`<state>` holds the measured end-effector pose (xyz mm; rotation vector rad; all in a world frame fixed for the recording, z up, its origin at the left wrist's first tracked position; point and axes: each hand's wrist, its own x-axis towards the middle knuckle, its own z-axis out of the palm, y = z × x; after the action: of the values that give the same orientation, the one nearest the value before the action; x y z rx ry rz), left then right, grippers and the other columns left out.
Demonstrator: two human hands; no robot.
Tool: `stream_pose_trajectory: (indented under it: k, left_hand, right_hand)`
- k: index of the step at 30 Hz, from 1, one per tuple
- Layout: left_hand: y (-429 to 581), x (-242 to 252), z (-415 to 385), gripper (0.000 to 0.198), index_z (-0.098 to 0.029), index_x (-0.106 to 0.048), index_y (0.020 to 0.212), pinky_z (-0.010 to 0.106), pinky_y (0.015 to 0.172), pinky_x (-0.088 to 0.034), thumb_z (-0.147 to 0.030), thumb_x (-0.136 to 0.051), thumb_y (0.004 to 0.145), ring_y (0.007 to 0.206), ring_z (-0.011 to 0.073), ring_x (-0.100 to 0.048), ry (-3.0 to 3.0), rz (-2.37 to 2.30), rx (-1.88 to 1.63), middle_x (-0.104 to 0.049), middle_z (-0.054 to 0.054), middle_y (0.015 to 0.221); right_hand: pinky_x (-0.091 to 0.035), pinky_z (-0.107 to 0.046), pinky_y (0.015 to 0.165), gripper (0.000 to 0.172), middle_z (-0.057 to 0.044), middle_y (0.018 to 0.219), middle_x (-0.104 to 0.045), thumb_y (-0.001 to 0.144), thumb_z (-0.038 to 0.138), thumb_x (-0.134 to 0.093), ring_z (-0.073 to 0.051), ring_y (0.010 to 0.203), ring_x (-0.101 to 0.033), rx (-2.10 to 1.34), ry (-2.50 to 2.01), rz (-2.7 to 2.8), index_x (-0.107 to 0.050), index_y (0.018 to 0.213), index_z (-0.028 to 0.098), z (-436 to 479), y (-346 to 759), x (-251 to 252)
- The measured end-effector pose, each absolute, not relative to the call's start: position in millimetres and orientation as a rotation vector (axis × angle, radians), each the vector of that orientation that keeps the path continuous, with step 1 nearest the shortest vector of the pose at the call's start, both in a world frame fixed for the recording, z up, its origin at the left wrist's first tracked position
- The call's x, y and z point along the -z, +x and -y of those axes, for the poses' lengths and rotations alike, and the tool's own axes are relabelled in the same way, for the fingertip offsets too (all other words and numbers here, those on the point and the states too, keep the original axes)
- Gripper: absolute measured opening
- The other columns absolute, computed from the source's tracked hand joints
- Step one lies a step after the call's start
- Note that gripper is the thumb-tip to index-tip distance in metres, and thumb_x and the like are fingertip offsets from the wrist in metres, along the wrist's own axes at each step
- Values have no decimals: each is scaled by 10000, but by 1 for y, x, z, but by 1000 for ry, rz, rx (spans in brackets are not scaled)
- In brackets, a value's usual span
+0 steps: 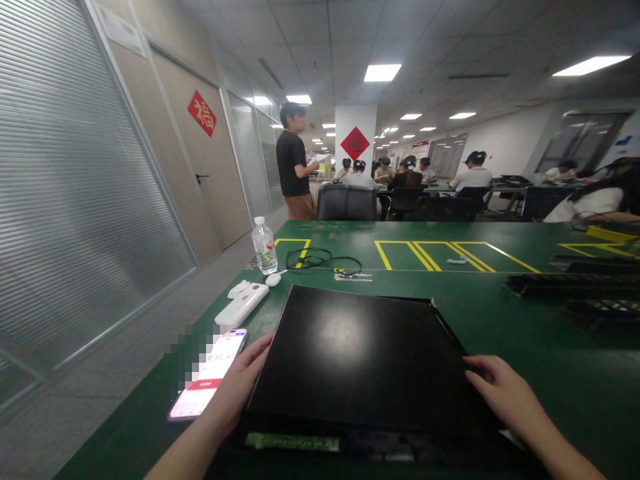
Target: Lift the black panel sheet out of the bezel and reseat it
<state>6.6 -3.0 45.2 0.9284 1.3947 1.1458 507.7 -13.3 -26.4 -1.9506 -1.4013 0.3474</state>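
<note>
A large, flat, black rectangular case (pixel 360 360) with a smooth, glossy top lies in front of me on the green table (pixel 560 393). My left hand (pixel 247 373) presses along its left side, and the fingertips are hidden behind the edge. At the right side, my right hand (pixel 500 387) grips the edge with thumb and fingers bent. A green strip (pixel 293 442) shows low on the case's near side. Just left of my left hand lies a phone (pixel 215 377) with its screen lit.
Beyond the phone are a white device (pixel 243 305), a water bottle (pixel 265 247) and a coiled black cable (pixel 320 259). Dark slotted strips (pixel 560 285) lie at the right. Yellow tape (pixel 425 257) marks the far side. A person (pixel 295 163) stands behind; others sit further back.
</note>
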Motion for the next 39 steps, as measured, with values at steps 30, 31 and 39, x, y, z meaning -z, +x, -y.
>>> stream_pose_trajectory:
  k: [30, 31, 39]
  left_hand:
    - [18, -42, 16, 853, -215, -719, 1476, 542, 1127, -568, -380, -999, 687, 1335, 444, -692, 779, -1094, -1275, -781, 162, 1383]
    - [18, -43, 17, 866, -211, -706, 1491, 537, 1122, -572, -371, -999, 692, 1334, 445, -692, 776, -1079, -1269, -781, 166, 1381]
    - [14, -46, 17, 974, -213, -592, 1598, 513, 1064, -621, -346, -994, 720, 1289, 442, -720, 831, -1041, -1221, -791, 167, 1359]
  right_hand:
    - [-540, -435, 681, 509, -87, 906, -758, 685, 607, -597, -275, 710, -667, -357, -1947, 1393, -797, 1002, 262, 10, 513, 32]
    - [-534, -430, 675, 555, -74, 884, -748, 683, 614, -603, -273, 704, -666, -368, -1951, 1367, -790, 1069, 261, 10, 513, 32]
    - [-562, -438, 739, 776, -81, 954, -759, 703, 712, -606, -287, 790, -714, -479, -1929, 1239, -761, 1285, 222, 9, 510, 27]
